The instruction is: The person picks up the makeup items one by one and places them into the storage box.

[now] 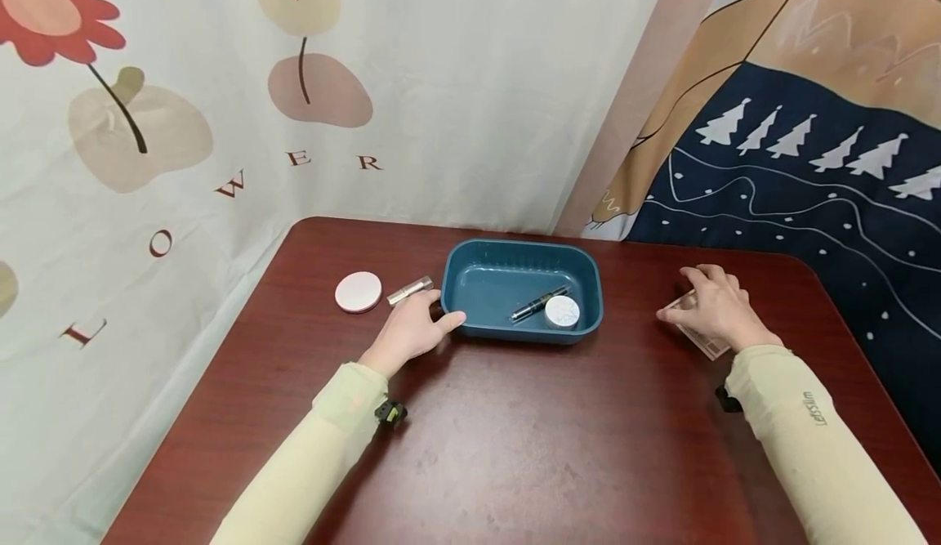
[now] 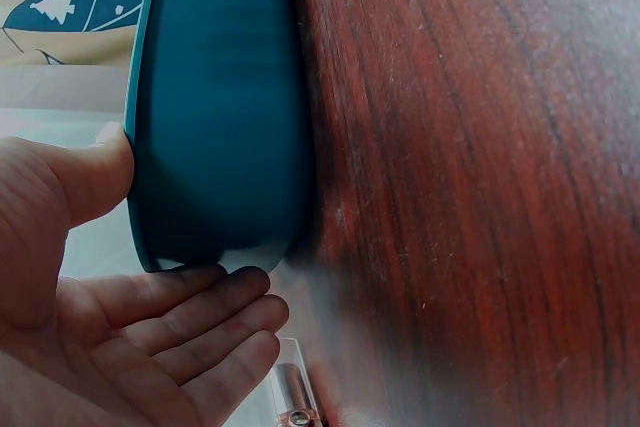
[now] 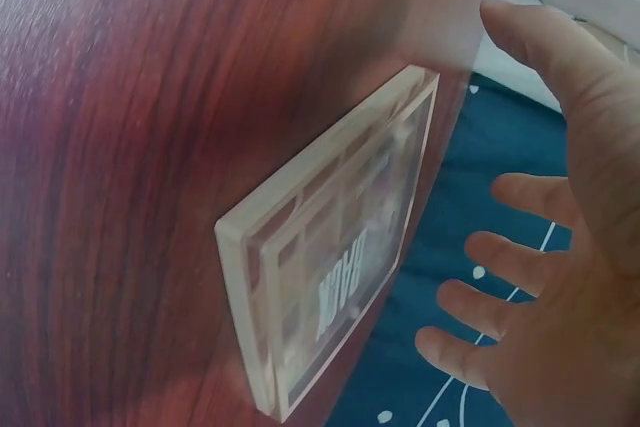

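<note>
A teal plastic bin [image 1: 522, 334] stands near the back of the table. My left hand [image 1: 412, 328] holds its left end, the thumb at the rim and the fingers against the outer wall [image 2: 225, 97]. In the bin lie a slim black pen-like tube [image 1: 539, 304] and a round white container [image 1: 562, 313]. Over at the right, my right hand [image 1: 716, 308] hovers above a clear-lidded makeup palette [image 3: 340, 237] lying flat on the table. Its fingers are spread and apart from the palette in the right wrist view.
Left of the bin lie a silver lipstick-like tube [image 1: 410, 290] and a round pale pink compact [image 1: 358, 292]. The dark red wooden table [image 1: 559, 439] meets a printed curtain [image 1: 456, 120] at its back edge, and a navy patterned cloth [image 1: 801, 177] hangs at the right.
</note>
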Tool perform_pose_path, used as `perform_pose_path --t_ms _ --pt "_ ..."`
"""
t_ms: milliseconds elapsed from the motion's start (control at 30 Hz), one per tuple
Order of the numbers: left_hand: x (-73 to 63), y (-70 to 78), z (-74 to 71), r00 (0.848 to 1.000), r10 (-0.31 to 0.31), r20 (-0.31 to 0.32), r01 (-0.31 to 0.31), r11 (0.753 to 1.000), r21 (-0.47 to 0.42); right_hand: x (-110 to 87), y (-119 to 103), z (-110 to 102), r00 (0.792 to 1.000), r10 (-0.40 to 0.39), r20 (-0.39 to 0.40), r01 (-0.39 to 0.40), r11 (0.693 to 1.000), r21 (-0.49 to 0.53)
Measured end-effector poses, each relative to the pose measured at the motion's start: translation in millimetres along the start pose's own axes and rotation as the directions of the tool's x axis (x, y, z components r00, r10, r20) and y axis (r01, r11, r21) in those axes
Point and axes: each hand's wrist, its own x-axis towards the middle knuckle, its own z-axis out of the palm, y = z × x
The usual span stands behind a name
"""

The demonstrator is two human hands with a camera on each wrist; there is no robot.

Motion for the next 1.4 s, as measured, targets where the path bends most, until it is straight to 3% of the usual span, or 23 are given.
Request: perform_pose_path --t_ms 767,1400 --pt "0.9 0.1 -0.7 1.000 0.003 0.003 -0.003 1.000 0.013 2.0 11.2 -3.4 0.982 0.109 0.155 -0.104 0.994 -0.038" --pt "1.1 0.7 -1.4 1.000 0.011 0.009 -0.011 1.000 0.010 0.5 25.8 1.5 0.980 0.111 0.165 -0.107 0.994 -0.036"
